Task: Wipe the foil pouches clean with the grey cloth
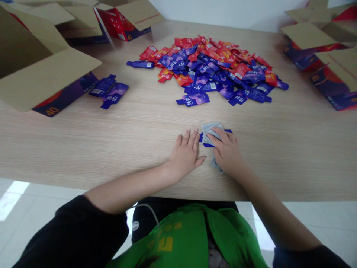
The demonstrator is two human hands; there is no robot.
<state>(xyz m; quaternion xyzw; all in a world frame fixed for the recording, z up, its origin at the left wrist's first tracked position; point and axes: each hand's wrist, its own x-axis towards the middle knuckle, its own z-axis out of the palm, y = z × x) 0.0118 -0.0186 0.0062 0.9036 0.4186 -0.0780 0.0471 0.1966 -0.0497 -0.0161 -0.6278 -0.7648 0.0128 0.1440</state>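
My left hand (184, 155) lies flat on the table, fingers stretched out and thumb apart, with nothing in it. Its fingertips are close to the left end of a flat blue-purple packet (208, 145). My right hand (227, 150) is bent over a pale grey-blue folded piece (211, 128) that rests on this packet, its fingers closed on the piece. Whether the piece is cloth or printed paper I cannot tell. Another grey-blue bit (214, 162) shows beneath my right palm, mostly hidden.
A heap of red and blue packets (212, 67) spreads over the table (134, 137) ahead. Two blue packets (114, 93) lie beside an open carton (55, 78) at left. More open cartons stand at the back left (125, 22) and right (331, 74).
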